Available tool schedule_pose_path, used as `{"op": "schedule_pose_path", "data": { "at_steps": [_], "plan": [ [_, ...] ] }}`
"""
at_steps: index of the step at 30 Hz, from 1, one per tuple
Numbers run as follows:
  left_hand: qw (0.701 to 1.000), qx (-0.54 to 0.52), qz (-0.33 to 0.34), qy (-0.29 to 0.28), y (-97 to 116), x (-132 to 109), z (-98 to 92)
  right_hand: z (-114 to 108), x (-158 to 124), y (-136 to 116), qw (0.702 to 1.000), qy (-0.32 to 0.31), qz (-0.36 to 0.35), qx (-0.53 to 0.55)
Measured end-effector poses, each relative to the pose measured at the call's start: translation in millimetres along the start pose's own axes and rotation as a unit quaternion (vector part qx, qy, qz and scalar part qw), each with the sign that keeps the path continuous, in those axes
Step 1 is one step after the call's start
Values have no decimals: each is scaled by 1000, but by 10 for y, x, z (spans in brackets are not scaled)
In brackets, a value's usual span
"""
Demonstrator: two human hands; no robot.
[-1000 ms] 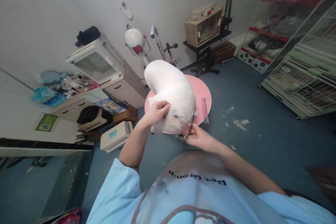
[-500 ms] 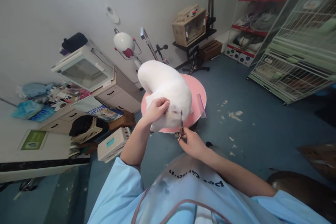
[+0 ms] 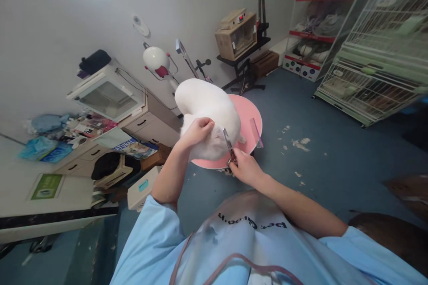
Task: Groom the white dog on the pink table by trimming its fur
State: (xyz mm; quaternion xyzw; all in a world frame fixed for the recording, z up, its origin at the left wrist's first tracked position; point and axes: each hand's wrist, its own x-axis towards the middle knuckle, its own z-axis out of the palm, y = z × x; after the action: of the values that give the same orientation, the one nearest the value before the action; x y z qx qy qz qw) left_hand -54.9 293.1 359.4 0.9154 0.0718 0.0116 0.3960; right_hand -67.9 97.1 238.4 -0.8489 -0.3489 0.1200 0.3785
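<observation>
Seen from above, a person's two bare hands work over a white-furred animal point(image 3: 207, 98) whose body curves across a round pink table point(image 3: 248, 106). The left arm reaches forward with the elbow bent outward; the left hand point(image 3: 199, 131) lies palm down at the animal's near side, its grip closed, thumb and fingertips pinched together on the fur, though exactly which part they have hold of cannot be told. The right forearm slants in from the lower right, and the right hand point(image 3: 246, 168) has its grip closed around the handles of metal scissors point(image 3: 228, 138). The blades point up and to the left, close against the fur; how far apart they stand is unclear. On the table's right side, near the rim, lies a comb with a purple spine point(image 3: 257, 133). The person wears light blue short sleeves and an apron point(image 3: 247, 236) with dark lettering. Pale clumps of hair point(image 3: 301, 144) are scattered on the blue-grey floor point(image 3: 284, 196). At right stands a wire cage point(image 3: 361, 87) on castors; behind the table, a wooden box with a clear front point(image 3: 236, 38) sits on a black stand. At left are drawers point(image 3: 140, 120) topped by a white glass-fronted cabinet point(image 3: 112, 95), and a plastic pet carrier point(image 3: 142, 191) on the floor.
</observation>
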Motion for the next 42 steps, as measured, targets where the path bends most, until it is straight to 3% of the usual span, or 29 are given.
{"op": "schedule_pose_path", "data": {
  "at_steps": [11,17,26,29,33,37,39,42],
  "plan": [
    [1000,-5,-12,-22,8,8,-32,114,-7,-19,998,-5,-22,51],
    [1000,14,-12,-16,3,-29,-29,92,-28,-25,997,-10,-26,72],
    [999,29,-12,-27,-58,-37,-54,49,6,46,999,-23,-39,12],
    [999,23,-19,-22,-87,-54,-73,25,44,106,998,-21,-23,60],
    [997,9,-2,-70,-166,-80,-51,-116,276,97,978,10,-7,209],
    [992,29,47,-109,-281,-98,-5,-260,673,-45,980,1,-42,192],
    [994,27,52,-96,-330,-136,-6,-278,812,-98,985,-14,-70,156],
    [999,16,24,-21,-377,-261,-32,-263,871,-130,987,-1,-100,122]
  ]
}}
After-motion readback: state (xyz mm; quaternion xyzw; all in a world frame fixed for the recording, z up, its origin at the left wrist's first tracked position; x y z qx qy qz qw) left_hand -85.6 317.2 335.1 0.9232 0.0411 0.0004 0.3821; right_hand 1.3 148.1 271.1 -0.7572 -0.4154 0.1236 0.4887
